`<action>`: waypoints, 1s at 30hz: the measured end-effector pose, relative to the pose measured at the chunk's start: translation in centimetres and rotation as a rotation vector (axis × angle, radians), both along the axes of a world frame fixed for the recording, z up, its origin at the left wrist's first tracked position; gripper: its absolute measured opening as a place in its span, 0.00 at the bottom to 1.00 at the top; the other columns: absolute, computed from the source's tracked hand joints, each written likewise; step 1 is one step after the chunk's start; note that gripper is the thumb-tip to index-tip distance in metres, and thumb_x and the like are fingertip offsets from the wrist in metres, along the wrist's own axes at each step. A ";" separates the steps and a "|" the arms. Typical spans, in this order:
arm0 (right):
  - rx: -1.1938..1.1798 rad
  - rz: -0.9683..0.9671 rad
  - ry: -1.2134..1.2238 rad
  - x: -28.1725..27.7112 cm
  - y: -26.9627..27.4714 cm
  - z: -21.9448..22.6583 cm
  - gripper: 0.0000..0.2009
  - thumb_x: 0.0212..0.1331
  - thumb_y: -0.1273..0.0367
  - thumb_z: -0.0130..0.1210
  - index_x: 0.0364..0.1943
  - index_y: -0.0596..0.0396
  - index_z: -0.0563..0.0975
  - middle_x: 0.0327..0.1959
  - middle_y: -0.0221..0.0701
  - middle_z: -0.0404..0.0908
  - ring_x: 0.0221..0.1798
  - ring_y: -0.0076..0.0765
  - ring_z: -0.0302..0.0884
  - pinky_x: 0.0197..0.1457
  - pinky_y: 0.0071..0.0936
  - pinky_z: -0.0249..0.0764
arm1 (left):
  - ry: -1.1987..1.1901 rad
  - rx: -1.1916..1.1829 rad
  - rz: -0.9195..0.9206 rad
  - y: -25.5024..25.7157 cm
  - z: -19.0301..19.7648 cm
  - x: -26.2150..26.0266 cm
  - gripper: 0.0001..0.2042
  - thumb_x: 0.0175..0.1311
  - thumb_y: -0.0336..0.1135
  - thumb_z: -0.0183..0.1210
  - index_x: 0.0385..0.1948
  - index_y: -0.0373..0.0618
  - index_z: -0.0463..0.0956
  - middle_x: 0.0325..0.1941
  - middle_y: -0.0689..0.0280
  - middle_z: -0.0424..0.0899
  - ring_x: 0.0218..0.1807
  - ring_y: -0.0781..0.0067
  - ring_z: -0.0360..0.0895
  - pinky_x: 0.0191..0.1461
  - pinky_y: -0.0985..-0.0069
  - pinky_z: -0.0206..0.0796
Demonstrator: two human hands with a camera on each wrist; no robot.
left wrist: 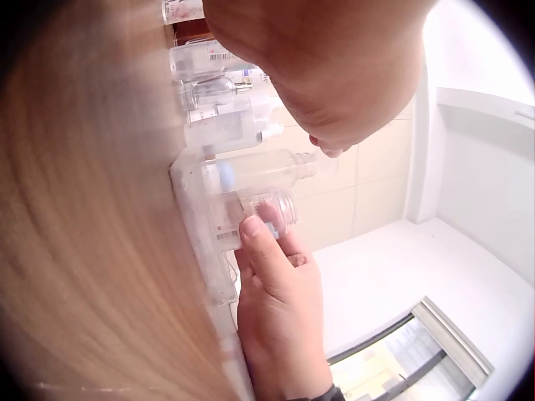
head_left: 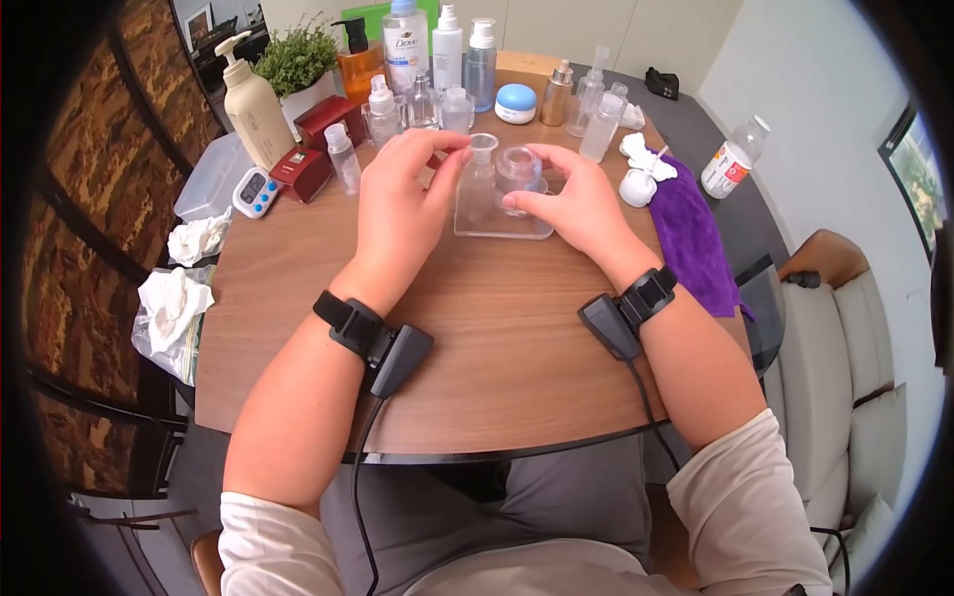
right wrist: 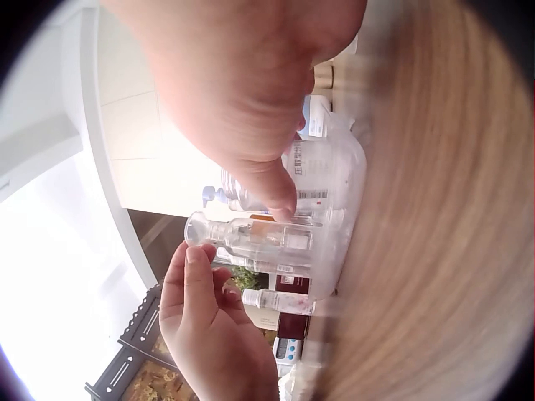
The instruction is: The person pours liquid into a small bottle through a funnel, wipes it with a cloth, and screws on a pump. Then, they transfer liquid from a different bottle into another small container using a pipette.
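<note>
My left hand (head_left: 409, 194) pinches the rim of a small clear funnel (head_left: 484, 143) between thumb and fingers. The funnel sits at the mouth of an upright clear bottle (right wrist: 272, 240), which stands on a clear shallow tray (head_left: 497, 232). With thumb and fingers on either side, my right hand (head_left: 586, 199) grips a clear, wide-mouthed jar (head_left: 517, 171) without a lid. In the left wrist view the jar (left wrist: 274, 209) is held close beside the bottle (left wrist: 267, 170), above the tray, its threaded neck upward.
Behind the tray stand several pump and spray bottles, a blue-lidded jar (head_left: 516, 102) and a plant (head_left: 298, 60). Dark red boxes (head_left: 301, 174) and a timer (head_left: 255, 192) are at the left. A purple towel (head_left: 691, 238) and a labelled bottle (head_left: 735, 159) lie to the right.
</note>
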State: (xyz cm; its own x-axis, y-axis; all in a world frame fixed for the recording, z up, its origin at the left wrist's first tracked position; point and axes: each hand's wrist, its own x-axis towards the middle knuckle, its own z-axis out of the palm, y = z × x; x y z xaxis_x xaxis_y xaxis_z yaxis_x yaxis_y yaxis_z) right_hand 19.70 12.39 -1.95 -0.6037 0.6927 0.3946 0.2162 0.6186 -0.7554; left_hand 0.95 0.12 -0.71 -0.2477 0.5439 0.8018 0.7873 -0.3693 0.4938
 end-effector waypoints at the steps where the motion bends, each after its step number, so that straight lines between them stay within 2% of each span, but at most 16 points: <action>1: 0.003 0.001 -0.005 0.0 -0.1 0.0 0.34 0.49 0.62 0.79 0.61 0.61 0.81 0.57 0.41 0.87 0.62 0.42 0.83 0.67 0.37 0.75 | -0.005 0.003 0.001 0.0 -0.1 -0.1 0.06 0.66 0.27 0.68 0.43 0.41 0.85 0.41 0.61 0.88 0.38 0.65 0.83 0.45 0.69 0.75; 3: 0.050 -0.007 0.075 -0.1 0.0 0.3 0.34 0.49 0.63 0.79 0.61 0.61 0.79 0.57 0.40 0.87 0.62 0.41 0.83 0.69 0.37 0.74 | 0.002 -0.003 0.004 0.1 -0.1 -0.2 0.06 0.68 0.26 0.68 0.44 0.39 0.86 0.40 0.63 0.88 0.37 0.73 0.80 0.44 0.75 0.72; 4: 0.054 -0.007 0.069 -0.2 0.0 0.3 0.34 0.49 0.63 0.79 0.61 0.61 0.79 0.57 0.40 0.87 0.62 0.41 0.83 0.69 0.37 0.74 | -0.004 0.000 0.003 0.1 0.0 -0.2 0.06 0.68 0.26 0.68 0.44 0.39 0.86 0.40 0.63 0.88 0.37 0.73 0.80 0.44 0.75 0.72; 7: 0.076 -0.024 0.169 -0.2 -0.1 0.1 0.33 0.49 0.65 0.79 0.60 0.60 0.78 0.57 0.38 0.86 0.63 0.39 0.81 0.70 0.37 0.72 | -0.026 -0.005 0.010 0.0 -0.1 -0.2 0.06 0.68 0.26 0.68 0.43 0.38 0.86 0.40 0.63 0.89 0.38 0.72 0.80 0.45 0.75 0.73; 9: 0.083 -0.015 0.214 -0.3 -0.1 0.2 0.32 0.50 0.66 0.79 0.59 0.59 0.76 0.57 0.38 0.85 0.64 0.37 0.80 0.71 0.38 0.72 | -0.018 0.004 0.002 0.1 0.0 -0.2 0.07 0.66 0.27 0.68 0.43 0.42 0.86 0.41 0.60 0.89 0.39 0.62 0.84 0.45 0.68 0.76; 18: 0.307 -0.095 0.246 -0.5 -0.5 0.8 0.30 0.51 0.68 0.76 0.61 0.57 0.80 0.57 0.37 0.84 0.64 0.40 0.80 0.69 0.37 0.74 | 0.006 0.075 -0.015 0.2 0.1 -0.3 0.05 0.65 0.26 0.67 0.41 0.42 0.85 0.39 0.60 0.87 0.43 0.54 0.83 0.49 0.63 0.75; 19: 0.313 -0.089 0.242 -0.5 -0.5 0.9 0.30 0.51 0.68 0.76 0.61 0.57 0.80 0.57 0.37 0.84 0.64 0.40 0.80 0.69 0.37 0.74 | 0.002 0.082 -0.010 0.2 0.2 -0.4 0.05 0.65 0.26 0.67 0.41 0.42 0.85 0.39 0.60 0.87 0.43 0.54 0.83 0.49 0.63 0.75; 21: 0.350 -0.104 0.224 -0.5 -0.6 1.1 0.32 0.51 0.68 0.76 0.63 0.57 0.79 0.57 0.38 0.84 0.63 0.41 0.81 0.69 0.38 0.74 | 0.053 0.074 0.002 0.2 0.0 -0.5 0.06 0.66 0.23 0.67 0.43 0.41 0.86 0.41 0.61 0.88 0.42 0.65 0.84 0.46 0.72 0.76; 25: 0.440 -0.091 0.200 -0.5 -0.7 1.4 0.33 0.51 0.68 0.77 0.64 0.56 0.79 0.57 0.38 0.84 0.63 0.42 0.81 0.68 0.38 0.74 | 0.049 0.090 0.002 0.1 0.0 -0.5 0.06 0.66 0.23 0.67 0.43 0.41 0.86 0.41 0.61 0.88 0.42 0.63 0.84 0.45 0.70 0.76; 27: 0.351 -0.153 0.239 -0.6 -1.2 1.7 0.31 0.50 0.68 0.77 0.61 0.56 0.80 0.57 0.38 0.84 0.62 0.43 0.81 0.67 0.38 0.75 | 0.072 0.099 0.007 0.1 0.0 -0.5 0.07 0.65 0.22 0.67 0.42 0.41 0.86 0.40 0.61 0.88 0.42 0.62 0.84 0.45 0.69 0.75; 30: 0.372 -0.153 0.198 -0.5 -1.0 1.9 0.28 0.50 0.68 0.78 0.57 0.57 0.81 0.56 0.37 0.84 0.61 0.43 0.81 0.67 0.38 0.75 | 0.069 0.110 0.009 0.0 0.0 -0.5 0.07 0.65 0.23 0.67 0.42 0.41 0.86 0.41 0.61 0.88 0.42 0.61 0.84 0.45 0.69 0.76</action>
